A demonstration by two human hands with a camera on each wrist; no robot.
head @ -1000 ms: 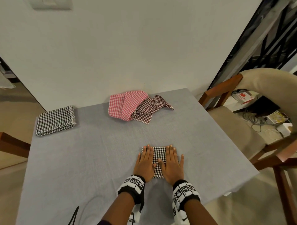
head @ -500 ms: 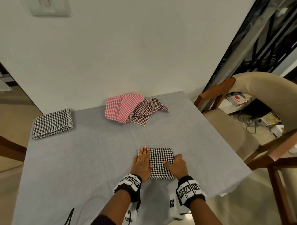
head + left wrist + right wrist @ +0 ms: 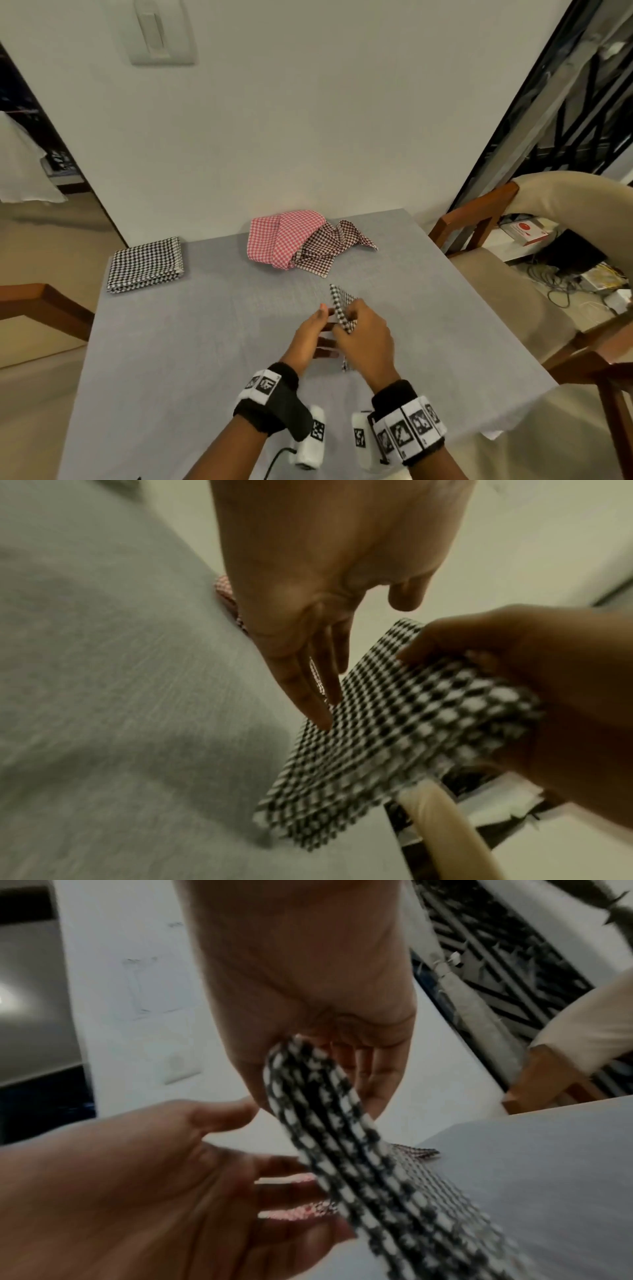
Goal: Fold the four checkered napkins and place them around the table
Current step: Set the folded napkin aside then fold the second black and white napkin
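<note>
A folded black-and-white checkered napkin [image 3: 340, 307] is lifted on edge above the grey table [image 3: 191, 349]. My right hand [image 3: 364, 337] grips it along one side, fingers curled around the layered fold [image 3: 342, 1137]. My left hand [image 3: 310, 334] is beside it with straight fingers touching the napkin's face [image 3: 377, 737]. A second folded black-and-white napkin [image 3: 145, 263] lies flat at the far left corner. A pink checkered napkin [image 3: 281, 238] and a brown checkered napkin [image 3: 330, 251] lie crumpled together at the far edge.
A cushioned wooden chair [image 3: 507, 274] stands at the table's right side, and a wooden chair arm [image 3: 37, 303] shows at the left. The wall runs behind the far table edge. Cables and boxes [image 3: 561, 274] lie on the floor at right.
The napkin lay flat under both hands before. My right hand has taken hold of it and lifted it on edge, a little farther from me; my left hand now only touches it.
</note>
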